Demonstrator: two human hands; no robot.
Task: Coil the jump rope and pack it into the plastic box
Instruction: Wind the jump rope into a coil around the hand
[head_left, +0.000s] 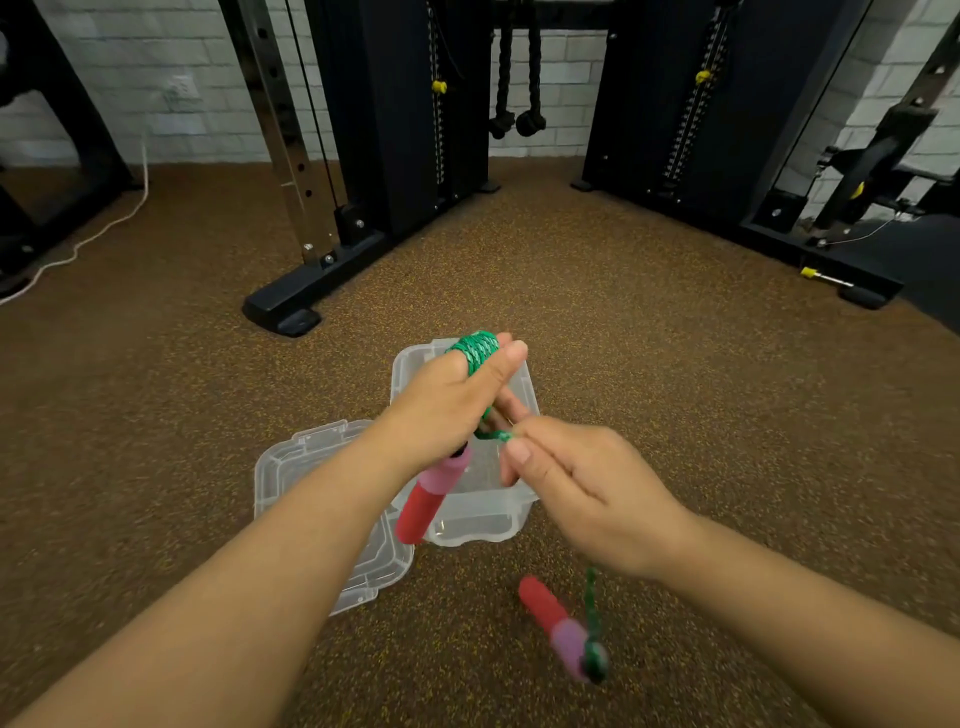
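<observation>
My left hand (451, 395) has the green jump rope (475, 349) wound in several turns around its fingers and holds one red-and-pink handle (428, 496), which points down toward me. My right hand (576, 478) pinches the rope's free strand just right of the left hand. From it the strand hangs down to the second red-and-pink handle (558, 626), blurred, dangling just above the floor. Both hands hover over the clear plastic box (480, 525), which stands open on the floor. Its clear lid (311, 467) lies to the box's left.
Brown speckled rubber floor (675, 389) all around. A black cable machine (395, 130) with a foot (283, 309) stands ahead on the left, another black frame (727, 130) on the right. A white cord (78, 244) trails along the far left.
</observation>
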